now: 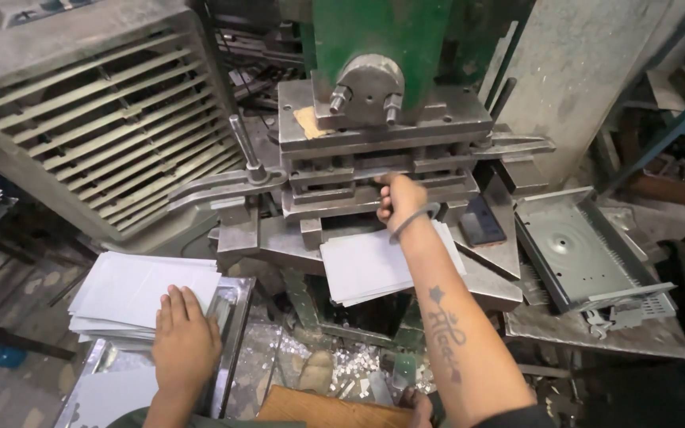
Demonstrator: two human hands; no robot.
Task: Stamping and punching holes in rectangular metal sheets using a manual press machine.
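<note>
The right hand (pixel 400 200) reaches into the narrow slot of the press die (pixel 382 170), fingers curled at a sheet edge; whether they pinch it I cannot tell. Steel plates crowd close above and below; open room lies only back toward the wrist, over the pale sheets (pixel 374 265). The left hand (pixel 185 341) lies flat, fingers together, holding nothing, on the near edge of a loose sheet stack (pixel 132 289) fanning out ahead of it.

Grey steel press bed (pixel 485 277) at centre, bearing a stack of pale sheets (pixel 374 265) near its front edge and a dark plate (pixel 481 222) to the right. Low metal tray (pixel 227 317) at near left, carrying another stack of blank sheets (pixel 132 293). Small punched scraps (pixel 350 368) scattered on the floor (pixel 9 372) below.
</note>
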